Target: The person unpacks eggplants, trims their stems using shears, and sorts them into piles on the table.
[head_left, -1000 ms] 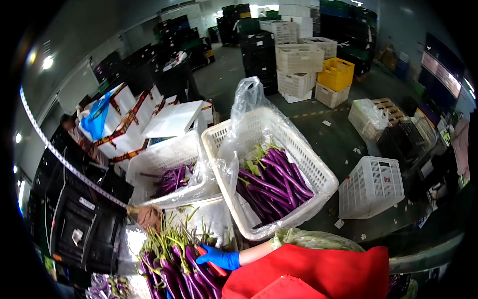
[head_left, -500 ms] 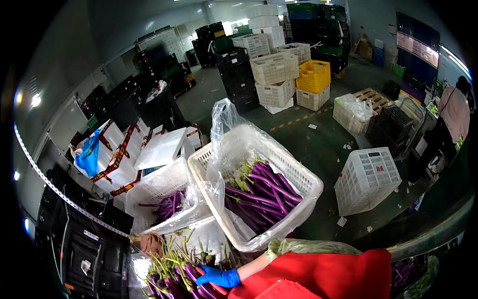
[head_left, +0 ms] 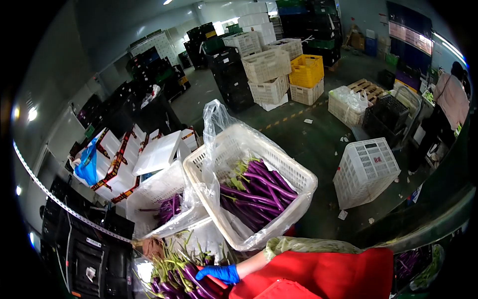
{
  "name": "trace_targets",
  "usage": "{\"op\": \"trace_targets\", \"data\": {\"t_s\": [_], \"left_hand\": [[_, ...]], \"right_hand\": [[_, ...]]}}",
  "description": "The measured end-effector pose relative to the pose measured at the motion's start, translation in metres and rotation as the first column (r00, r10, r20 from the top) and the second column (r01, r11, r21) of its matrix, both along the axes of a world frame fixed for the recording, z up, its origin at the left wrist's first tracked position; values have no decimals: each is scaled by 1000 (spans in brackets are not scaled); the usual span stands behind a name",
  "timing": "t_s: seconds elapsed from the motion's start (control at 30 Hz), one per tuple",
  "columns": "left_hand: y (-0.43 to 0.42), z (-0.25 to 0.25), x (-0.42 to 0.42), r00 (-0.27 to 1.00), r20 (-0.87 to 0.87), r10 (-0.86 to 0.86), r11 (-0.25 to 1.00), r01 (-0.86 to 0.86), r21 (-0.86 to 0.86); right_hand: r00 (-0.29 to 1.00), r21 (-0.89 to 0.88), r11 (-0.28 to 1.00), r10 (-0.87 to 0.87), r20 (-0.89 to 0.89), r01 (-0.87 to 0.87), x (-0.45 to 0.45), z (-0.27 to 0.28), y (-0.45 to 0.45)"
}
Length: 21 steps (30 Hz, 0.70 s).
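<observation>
My right hand [head_left: 219,273], in a blue glove, is at the bottom centre. Its fingers are closed around a dark purple eggplant [head_left: 195,277] at the edge of a heap with green stems. Something red shows just below the fingers; what it is stays unclear. More stemmed eggplants [head_left: 172,276] lie left of the hand. Beyond it stands a tilted white crate [head_left: 311,182] lined with clear plastic, filled with long, slim purple eggplants [head_left: 264,192]. My left hand is out of the picture. A red apron [head_left: 318,274] covers my front.
A second lined crate [head_left: 144,199] with a few long eggplants stands left. Foam boxes [head_left: 107,164] are behind it. An upended white crate [head_left: 366,172] stands right on the littered floor. Crate stacks [head_left: 266,65] rise at the back. Another person [head_left: 450,99] is far right.
The view has shifted slightly, so the background sits a little further left. My right hand stays at the same eggplant, its fingers slightly lower over it.
</observation>
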State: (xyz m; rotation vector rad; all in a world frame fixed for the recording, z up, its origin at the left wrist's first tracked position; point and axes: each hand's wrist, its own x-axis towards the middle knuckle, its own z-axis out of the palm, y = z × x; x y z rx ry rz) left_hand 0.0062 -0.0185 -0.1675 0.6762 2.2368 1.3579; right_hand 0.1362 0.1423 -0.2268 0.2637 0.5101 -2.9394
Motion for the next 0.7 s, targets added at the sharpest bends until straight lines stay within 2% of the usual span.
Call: {"op": "trace_targets", "data": {"t_s": [0.1,0.23,0.27,0.3,0.33,0.37,0.4,0.43,0.47,0.53,0.6,0.67,0.7], "left_hand": [[-34,-14,-10,992,84,98,993,-103,64],[-117,-28,2,947,240,216,953,-258,161],[-129,-23,13,942,258,214,950,-262,170],[-104,12,39,946,282,160,945,-230,235],[-113,6,41,935,308,175,950,-243,198],[-107,12,46,920,371,125,945,-224,238],[-104,15,50,897,415,152,947,-252,198],[-97,17,56,903,409,128,949,-232,214],[-91,13,53,888,443,125,953,-232,194],[-73,18,57,867,487,103,977,-179,113],[-68,3,46,860,511,17,997,-50,51],[-58,10,39,794,602,-85,996,67,52],[-51,14,38,785,613,-87,993,115,-6]], "right_hand": [[998,140,988,-55,-38,60,7,14,7],[971,274,932,-223,-83,238,-12,-28,5],[939,383,857,-313,-145,344,-16,-27,2],[972,472,851,-222,-78,232,-5,3,3],[986,415,895,-159,-46,164,-7,8,1],[970,487,839,-214,-115,242,-17,9,0],[956,492,822,-278,-93,287,-29,6,-1],[996,352,933,-87,6,79,-33,3,6],[993,174,984,10,120,-31,-48,-11,12],[989,205,978,-64,136,35,-50,-25,17],[976,360,924,-183,119,129,-32,17,5],[963,478,851,-267,34,219,-32,11,5],[968,498,843,-250,28,203,-32,8,9]]}}
